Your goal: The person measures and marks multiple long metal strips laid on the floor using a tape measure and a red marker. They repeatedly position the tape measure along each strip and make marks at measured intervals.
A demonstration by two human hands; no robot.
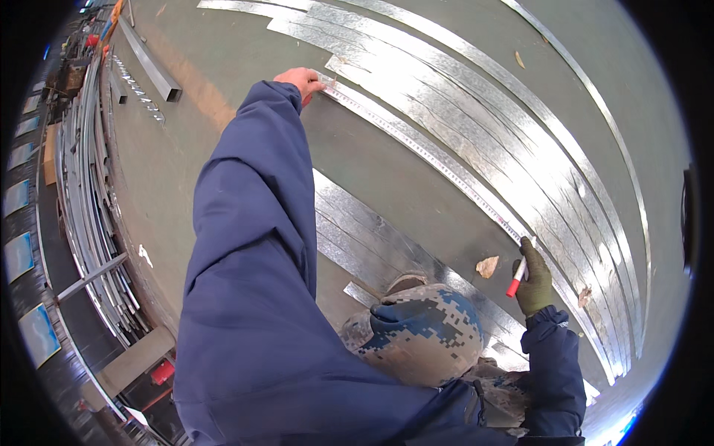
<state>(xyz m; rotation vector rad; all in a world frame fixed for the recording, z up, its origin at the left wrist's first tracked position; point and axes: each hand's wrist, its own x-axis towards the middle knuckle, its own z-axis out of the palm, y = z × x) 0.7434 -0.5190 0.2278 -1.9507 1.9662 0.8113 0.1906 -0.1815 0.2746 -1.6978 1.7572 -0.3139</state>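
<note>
A white measuring tape (416, 144) with fine marks lies stretched along a narrow galvanized metal strip (579, 291). My left hand (297, 79), bare, reaches far out and pinches the tape's far end at the strip's end. Toward the near right, my right hand (536, 288) wears a dark green glove. Its fingers are closed round a marker (520, 269) with a white body and red end, the white end up against the strip beside the tape. Whether those fingers also touch the tape, I cannot tell.
Wide galvanized sheet strips (468, 97) lie beyond the tape; another sheet (372, 238) runs beside my camouflage-clad knee (428, 334). A dry leaf (487, 267) lies near my right hand. Square metal tubes (152, 67) and a long stack of metal bars (85, 171) lie at left.
</note>
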